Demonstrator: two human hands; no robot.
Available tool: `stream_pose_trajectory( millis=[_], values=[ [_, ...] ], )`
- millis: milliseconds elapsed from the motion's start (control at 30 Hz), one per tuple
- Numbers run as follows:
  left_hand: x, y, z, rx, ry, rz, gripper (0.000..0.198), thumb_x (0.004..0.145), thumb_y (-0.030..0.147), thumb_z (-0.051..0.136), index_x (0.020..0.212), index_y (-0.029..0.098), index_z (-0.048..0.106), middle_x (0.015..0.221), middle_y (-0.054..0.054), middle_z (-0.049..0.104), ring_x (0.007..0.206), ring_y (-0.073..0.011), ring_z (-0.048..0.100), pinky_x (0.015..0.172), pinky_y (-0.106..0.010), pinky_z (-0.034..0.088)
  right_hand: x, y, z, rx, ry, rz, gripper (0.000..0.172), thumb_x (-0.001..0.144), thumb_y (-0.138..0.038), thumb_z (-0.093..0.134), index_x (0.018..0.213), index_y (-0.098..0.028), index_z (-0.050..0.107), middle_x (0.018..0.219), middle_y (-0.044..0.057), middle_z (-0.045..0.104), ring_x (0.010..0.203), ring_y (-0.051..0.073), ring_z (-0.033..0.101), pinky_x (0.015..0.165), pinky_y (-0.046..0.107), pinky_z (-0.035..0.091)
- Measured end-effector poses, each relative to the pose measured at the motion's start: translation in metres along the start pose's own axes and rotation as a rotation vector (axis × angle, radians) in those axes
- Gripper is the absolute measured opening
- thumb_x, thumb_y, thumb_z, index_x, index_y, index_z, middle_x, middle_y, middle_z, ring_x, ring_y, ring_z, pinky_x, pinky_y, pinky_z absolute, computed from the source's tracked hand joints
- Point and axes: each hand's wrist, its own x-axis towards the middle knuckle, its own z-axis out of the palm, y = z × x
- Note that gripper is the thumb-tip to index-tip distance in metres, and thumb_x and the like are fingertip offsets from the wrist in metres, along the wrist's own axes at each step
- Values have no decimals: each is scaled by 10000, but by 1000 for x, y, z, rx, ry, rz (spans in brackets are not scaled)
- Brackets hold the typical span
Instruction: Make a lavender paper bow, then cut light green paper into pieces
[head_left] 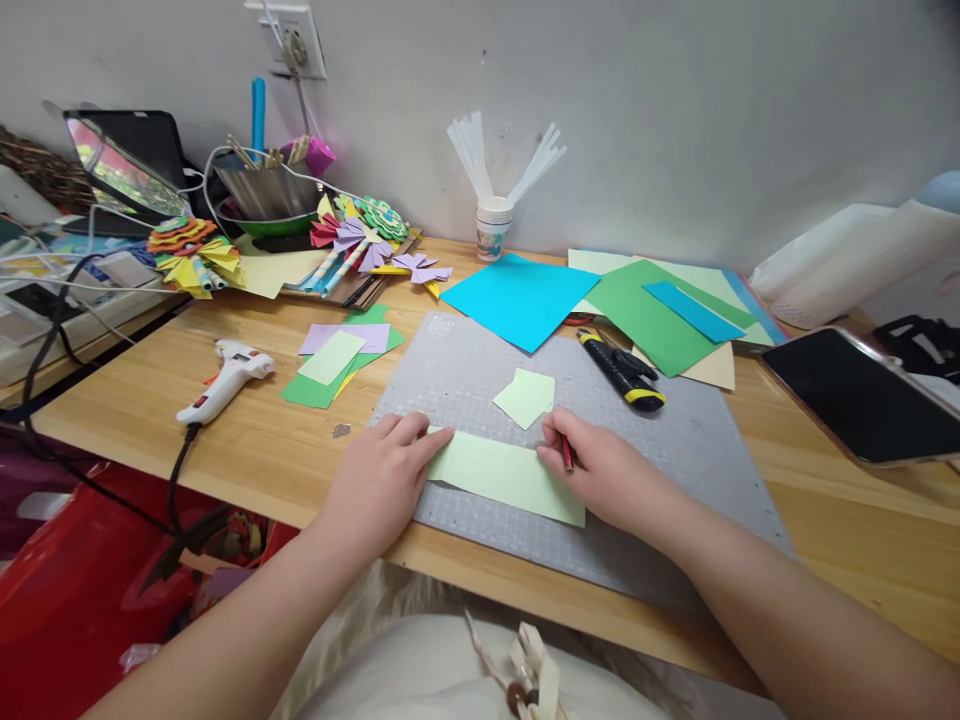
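Note:
A pale green paper strip (517, 475) lies on the grey cutting mat (465, 380). My left hand (390, 465) rests on the strip's left end, index finger stretched along its upper edge, holding nothing. My right hand (596, 460) is closed around a thin red-and-black pen (567, 455), its knuckles over the strip's upper right part. The pen's tip is hidden by my fingers. Just above the strip, beside my right fingertips, sits a small pale green paper cutout (527, 398) with angled sides.
A black-and-yellow utility knife (619, 372) and blue paper (521, 298) lie at the mat's far side. Green sheets (652, 310) and a phone (866, 395) are to the right. Leftward are a white glue gun (225, 380), paper scraps (334, 358) and a paper cup (493, 230) with white strips.

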Motion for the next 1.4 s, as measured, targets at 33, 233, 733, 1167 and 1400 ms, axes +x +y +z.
stream_pose_trajectory(
  millis=[33,233,733,1167,1400],
  values=[
    [-2,-1,1,-6,9,-4,334,927,149,448,1180,234,648,1055,-60,665,894,-228,593,785,-383,495,-2,2,0,34,16,4,114,877,-227,456,807,-246,369,658,-53,499,601,148,470,546,259,290],
    [-23,-1,6,-9,47,32,350,983,249,374,1248,215,599,1328,-52,612,1191,-234,555,991,-427,403,-15,13,4,126,92,83,96,861,-248,466,809,-247,385,652,-58,448,600,146,454,559,258,329],
    [-38,-6,12,1,-19,114,643,956,554,354,1507,236,260,1551,-27,328,1400,-213,370,1180,-421,132,-25,15,9,91,121,103,87,846,-204,443,811,-251,380,629,-63,433,577,149,434,549,254,331],
    [21,-36,-17,-336,-183,-153,377,792,401,641,1118,217,598,1188,-69,632,1122,-253,562,950,-396,443,-24,25,-30,-47,-121,-122,246,721,11,437,731,-229,380,666,-36,470,599,143,393,550,258,292],
    [47,-32,-27,-288,-430,-195,314,604,356,730,882,246,635,815,-19,687,693,-219,610,556,-280,390,-9,22,-33,-53,-208,-228,301,646,61,403,743,-224,401,688,-40,490,614,135,418,543,248,272]
  ],
)
